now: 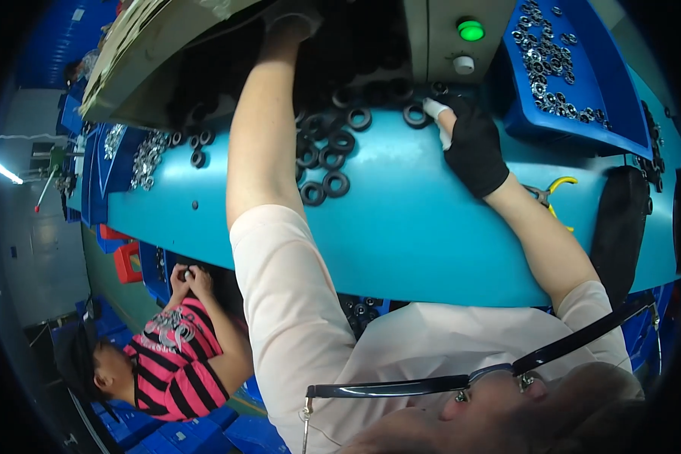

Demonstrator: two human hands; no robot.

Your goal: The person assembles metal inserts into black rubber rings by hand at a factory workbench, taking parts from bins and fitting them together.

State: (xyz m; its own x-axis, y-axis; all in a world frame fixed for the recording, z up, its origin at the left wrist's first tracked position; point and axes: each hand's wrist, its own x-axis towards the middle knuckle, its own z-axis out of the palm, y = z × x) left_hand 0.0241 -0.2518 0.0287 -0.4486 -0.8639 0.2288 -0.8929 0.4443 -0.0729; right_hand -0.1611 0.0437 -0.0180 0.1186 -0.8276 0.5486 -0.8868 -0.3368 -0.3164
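My left hand [295,23] reaches into the dark opening of a machine [197,53]; it is dim there and its fingers are hidden. Beneath that forearm and beside it lie several black rings [331,157] on a turquoise tabletop [401,219]. My right hand [473,147] wears a black glove with a white covering on the thumb. It rests low on the table at the machine's front edge, the thumb close to a single black ring [415,115]. The other fingers are curled or turned away, and whatever lies under them is hidden.
A blue bin [583,144] of shiny metal parts stands at the right. Yellow-handled pliers [560,200] and a black cloth-like item [619,234] lie beside my right forearm. The machine carries a lit green button [471,30]. Another person [181,356] works at lower left.
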